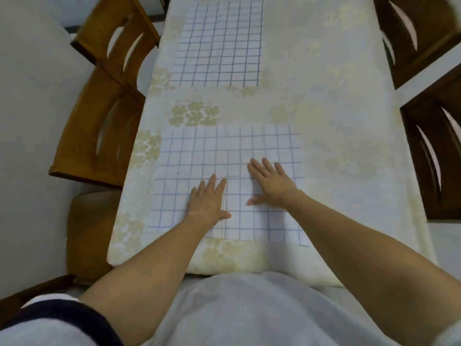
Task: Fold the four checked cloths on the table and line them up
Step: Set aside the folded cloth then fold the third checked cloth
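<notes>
I am standing at the near end of the table (336, 78), pressing both palms flat on the checked cloths lying in front of me. My left hand (208, 203) is resting on the near left cloth (174, 176), fingers spread and straight, gripping nothing; its thumb is lying along the seam where this cloth meets its neighbour. My right hand (270, 183) is lying just beside it on the near right cloth (282, 143), also splayed flat and holding nothing, thumb pointing back toward my left hand. The two near cloths are touching or slightly overlapping down the middle; I cannot tell which one is on top. A far cloth (219, 43) is lying flat and well apart up the table, nearer the left edge. I am counting only these; a fourth is not showing, unless it is layered under another. My reading: I am smoothing, and no fold is looking finished yet, so the task is at an early stage. The next move is calling for pinching two corners of one near cloth and carrying them over to the opposite edge, keeping the neighbour from dragging along. Wooden chairs (99, 126) are standing on both sides.
</notes>
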`<state>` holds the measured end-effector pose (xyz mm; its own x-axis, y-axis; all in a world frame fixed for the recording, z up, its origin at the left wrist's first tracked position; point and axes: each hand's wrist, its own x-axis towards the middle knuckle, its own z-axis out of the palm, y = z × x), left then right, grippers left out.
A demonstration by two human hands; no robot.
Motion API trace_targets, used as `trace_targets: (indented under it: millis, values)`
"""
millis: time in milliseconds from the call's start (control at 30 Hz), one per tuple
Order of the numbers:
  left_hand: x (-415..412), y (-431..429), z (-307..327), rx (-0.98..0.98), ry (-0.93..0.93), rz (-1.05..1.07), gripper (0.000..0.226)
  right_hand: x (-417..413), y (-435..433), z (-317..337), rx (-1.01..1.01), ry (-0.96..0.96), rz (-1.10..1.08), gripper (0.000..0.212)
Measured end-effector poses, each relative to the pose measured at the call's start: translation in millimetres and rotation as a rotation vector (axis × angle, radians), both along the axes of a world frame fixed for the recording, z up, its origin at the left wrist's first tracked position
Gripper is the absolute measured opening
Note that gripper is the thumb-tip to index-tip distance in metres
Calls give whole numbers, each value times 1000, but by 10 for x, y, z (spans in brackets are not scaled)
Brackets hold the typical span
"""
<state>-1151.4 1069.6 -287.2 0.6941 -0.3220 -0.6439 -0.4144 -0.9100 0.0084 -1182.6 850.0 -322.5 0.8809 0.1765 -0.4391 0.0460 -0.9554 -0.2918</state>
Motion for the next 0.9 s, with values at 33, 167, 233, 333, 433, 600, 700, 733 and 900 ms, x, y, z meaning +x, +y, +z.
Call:
trace_targets:
  millis: [33, 167, 233, 333, 433, 600, 700, 733, 900]
  values:
    - [6, -12, -2, 7, -8, -24, 108, -5, -75, -17, 0, 10, -14, 122]
    - [52, -139, -5, -35, -7, -113, 102, 116, -436, 34, -30, 58, -60, 134]
    - [60, -251, -8, -66, -3, -167, 99, 141, -643, 61, -58, 92, -118, 138]
    - [51, -335, -38, -94, 15, -198, 101, 65, -805, 82, -102, 113, -157, 135]
    - [48, -391, -62, -136, -37, -172, 103, -36, -695, 91, -57, -21, -191, 120]
    - [119, -580, -107, -180, -4, -59, 111, -298, -330, -73, -58, -35, -273, 93]
    - [147, -600, -151, -172, 61, -65, 115, -442, -345, -141, -88, -66, -296, 92]
    - [145, -598, -160, -181, 64, -67, 117, -476, -382, -146, -89, -67, -305, 93]
    - [84, -615, -173, -145, 52, -103, 124, -604, -391, -161, -134, -83, -341, 97]
